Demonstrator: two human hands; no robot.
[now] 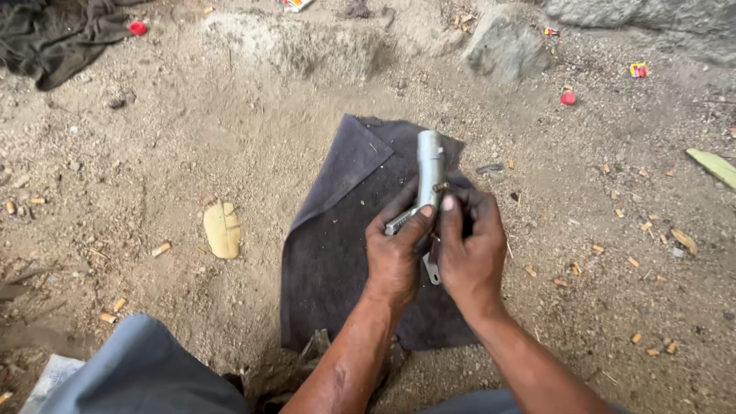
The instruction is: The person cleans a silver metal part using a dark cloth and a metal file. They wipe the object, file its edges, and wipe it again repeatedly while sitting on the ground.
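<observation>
Both hands hold one grey metal tube-shaped part [430, 165] above a dark purple-grey cloth [337, 238] spread on sandy ground. My left hand [395, 253] grips its lower end, thumb pressed on a flat metal piece at its side. My right hand [469, 245] clasps it from the right, thumb up against the tube near a small bolt. A metal bracket [432, 268] pokes out below, between the two hands. The tube's upper end points away from me.
A yellow dry leaf [222, 228] lies left of the cloth. Rocks [502, 47] sit at the far edge, a dark cloth heap [54, 34] at the top left. Red bottle caps [568, 97] and small litter dot the dirt. My grey trouser knee [146, 368] is at bottom left.
</observation>
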